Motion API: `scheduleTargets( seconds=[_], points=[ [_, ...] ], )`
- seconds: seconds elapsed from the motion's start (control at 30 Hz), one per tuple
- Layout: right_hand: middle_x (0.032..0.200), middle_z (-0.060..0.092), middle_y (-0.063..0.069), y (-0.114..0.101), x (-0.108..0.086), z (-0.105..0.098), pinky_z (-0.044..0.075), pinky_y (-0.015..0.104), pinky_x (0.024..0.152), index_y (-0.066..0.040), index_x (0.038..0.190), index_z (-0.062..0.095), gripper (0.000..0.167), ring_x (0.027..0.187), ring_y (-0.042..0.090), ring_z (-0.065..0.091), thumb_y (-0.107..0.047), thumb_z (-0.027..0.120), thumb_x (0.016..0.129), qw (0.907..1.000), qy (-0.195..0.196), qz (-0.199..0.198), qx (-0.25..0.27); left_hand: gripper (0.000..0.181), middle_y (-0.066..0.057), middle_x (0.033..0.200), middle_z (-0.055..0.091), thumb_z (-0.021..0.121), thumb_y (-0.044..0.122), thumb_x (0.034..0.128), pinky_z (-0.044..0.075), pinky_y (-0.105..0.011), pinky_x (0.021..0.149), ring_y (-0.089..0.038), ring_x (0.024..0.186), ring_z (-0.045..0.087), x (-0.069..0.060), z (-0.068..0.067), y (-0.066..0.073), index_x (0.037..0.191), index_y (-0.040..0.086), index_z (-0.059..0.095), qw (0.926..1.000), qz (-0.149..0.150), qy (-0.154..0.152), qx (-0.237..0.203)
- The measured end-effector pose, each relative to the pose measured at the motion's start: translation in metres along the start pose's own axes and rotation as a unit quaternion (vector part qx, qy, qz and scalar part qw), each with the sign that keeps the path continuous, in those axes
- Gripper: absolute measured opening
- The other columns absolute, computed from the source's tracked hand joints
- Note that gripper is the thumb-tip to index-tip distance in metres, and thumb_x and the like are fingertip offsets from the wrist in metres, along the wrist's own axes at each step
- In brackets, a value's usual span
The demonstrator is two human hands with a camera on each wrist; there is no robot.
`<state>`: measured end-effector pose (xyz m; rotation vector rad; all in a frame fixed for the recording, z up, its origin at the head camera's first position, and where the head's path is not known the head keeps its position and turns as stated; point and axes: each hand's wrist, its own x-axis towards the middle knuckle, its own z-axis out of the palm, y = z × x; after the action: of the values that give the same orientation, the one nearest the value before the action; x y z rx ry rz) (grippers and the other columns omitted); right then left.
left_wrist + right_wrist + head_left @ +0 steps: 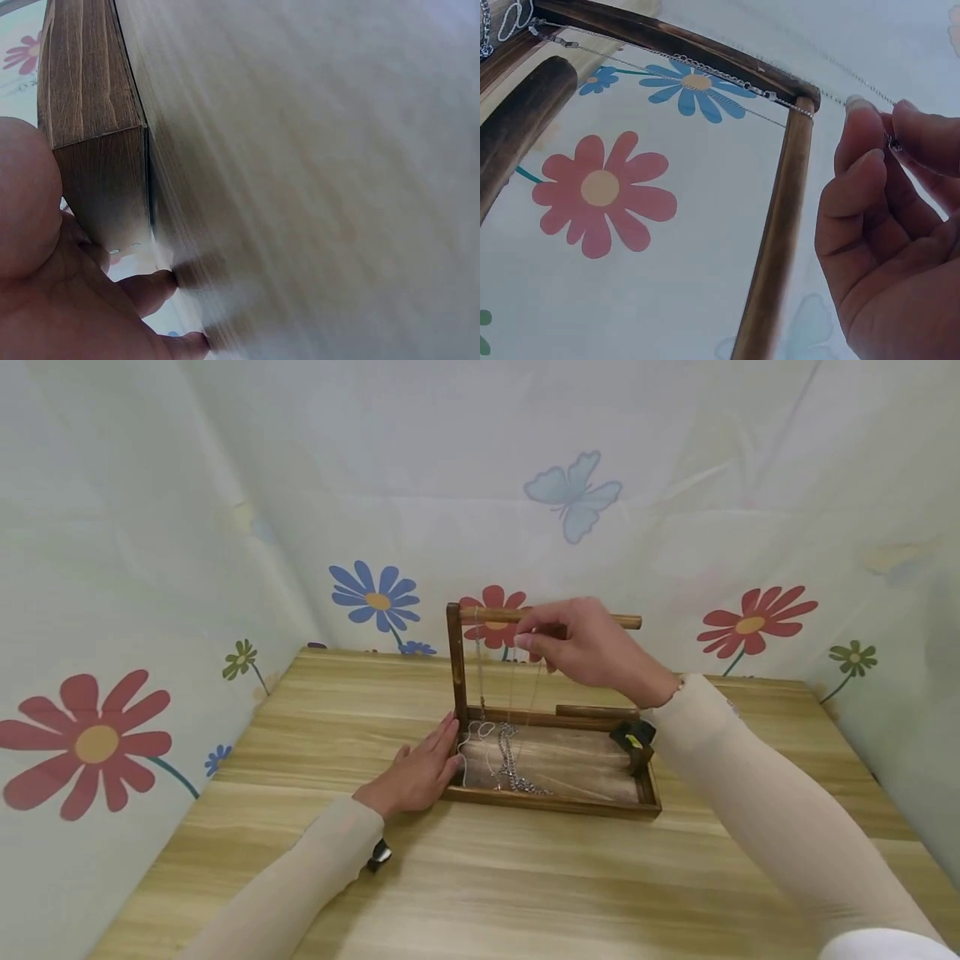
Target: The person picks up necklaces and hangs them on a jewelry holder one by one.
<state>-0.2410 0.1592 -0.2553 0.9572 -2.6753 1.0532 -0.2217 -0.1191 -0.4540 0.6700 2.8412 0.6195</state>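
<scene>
A dark wooden stand has a tray base (592, 807) and an upright post carrying a horizontal bar (626, 622). My right hand (592, 647) is in front of the bar, pinching a thin chain between thumb and fingertips; in the right wrist view the hand (900, 217) grips a small metal piece (893, 142) of it. Another silver chain (480, 668) hangs over the bar near the post (457, 664). My left hand (420, 768) lies with extended fingers against the tray's left end; the left wrist view shows the palm (67, 300) beside the wooden side (105, 180).
Several silver chains (510, 764) lie in the tray's left half. A dark object with a yellow mark (633, 740) sits at its right end. The wooden-patterned table (525, 885) extends around the stand, with a flowered cloth (450, 468) behind and at both sides.
</scene>
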Motion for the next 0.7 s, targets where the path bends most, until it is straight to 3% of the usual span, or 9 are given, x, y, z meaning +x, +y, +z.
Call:
scheduleTargets(
  seconds=[0.27, 0.7],
  points=[
    [0.086, 0.073, 0.009, 0.011, 0.007, -0.002, 0.052, 0.034, 0.06, -0.011, 0.107, 0.078, 0.015, 0.069, 0.026, 0.064, -0.019, 0.066, 0.104, 0.9975, 0.039, 0.051, 0.03, 0.067, -0.002, 0.178, -0.003, 0.032, 0.038, 0.1144, 0.02, -0.079, 0.12, -0.031, 0.163, 0.02, 0.003, 0.001, -0.002, 0.169, 0.01, 0.004, 0.9997, -0.015, -0.018, 0.01],
    [0.079, 0.069, 0.008, 0.023, 0.0, -0.015, 0.052, 0.033, 0.057, -0.009, 0.105, 0.077, 0.015, 0.068, 0.028, 0.064, -0.02, 0.066, 0.103, 0.9915, 0.072, 0.096, 0.049, 0.066, -0.005, 0.178, 0.0, 0.033, 0.037, 0.1144, 0.021, -0.08, 0.118, -0.033, 0.162, 0.022, 0.003, 0.0, 0.0, 0.168, 0.008, 0.008, 0.9998, -0.012, -0.011, 0.012]
  ],
)
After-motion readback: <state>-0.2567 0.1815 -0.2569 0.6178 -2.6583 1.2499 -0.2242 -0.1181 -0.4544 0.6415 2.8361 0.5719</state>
